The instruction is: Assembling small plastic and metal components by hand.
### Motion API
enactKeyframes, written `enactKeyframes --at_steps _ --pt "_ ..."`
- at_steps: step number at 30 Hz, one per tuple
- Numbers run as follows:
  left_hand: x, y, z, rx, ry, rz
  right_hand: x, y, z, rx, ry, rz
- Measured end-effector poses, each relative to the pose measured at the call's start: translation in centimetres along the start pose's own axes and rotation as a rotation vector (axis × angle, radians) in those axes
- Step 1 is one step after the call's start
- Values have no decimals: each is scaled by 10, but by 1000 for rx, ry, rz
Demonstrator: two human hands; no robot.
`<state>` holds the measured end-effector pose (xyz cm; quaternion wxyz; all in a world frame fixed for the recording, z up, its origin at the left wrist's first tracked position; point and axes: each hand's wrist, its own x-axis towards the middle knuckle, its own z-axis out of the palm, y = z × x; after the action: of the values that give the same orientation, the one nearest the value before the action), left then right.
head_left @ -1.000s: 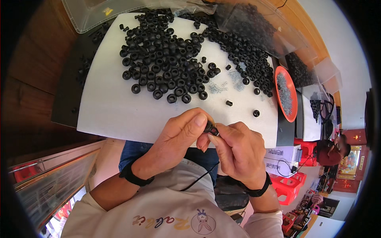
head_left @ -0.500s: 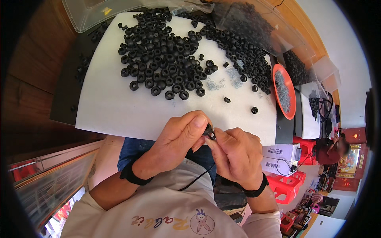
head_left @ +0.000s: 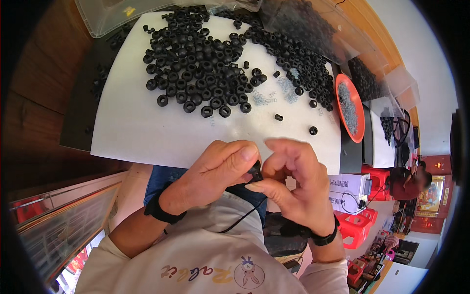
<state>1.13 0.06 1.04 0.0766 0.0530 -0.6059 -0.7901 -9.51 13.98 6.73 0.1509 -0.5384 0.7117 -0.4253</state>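
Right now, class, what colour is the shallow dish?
The dish is orange-red, seen best in the head view.

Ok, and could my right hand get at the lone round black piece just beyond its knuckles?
Probably yes: your right hand is open, and only bare white sheet seems to lie between it and the round black piece.

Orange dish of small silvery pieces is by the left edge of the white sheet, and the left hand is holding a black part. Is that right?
Not quite: the orange dish of small silvery pieces is by the right edge of the white sheet, as the head view shows. The left hand is indeed holding a black part.
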Motion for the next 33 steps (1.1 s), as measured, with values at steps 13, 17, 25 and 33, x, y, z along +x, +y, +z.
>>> enactKeyframes --at_steps 13,17,25,33 --pt "1 2 7 -2 51 34 17 8 -8 287 -196 85" --pt "2 -5 8 -71 128 124 7 9 5 209 28 53" --pt "8 -5 7 -302 91 91 6 16 4 -306 169 -276" --pt "9 -9 1 -316 3 81 3 13 -3 -343 176 -198"
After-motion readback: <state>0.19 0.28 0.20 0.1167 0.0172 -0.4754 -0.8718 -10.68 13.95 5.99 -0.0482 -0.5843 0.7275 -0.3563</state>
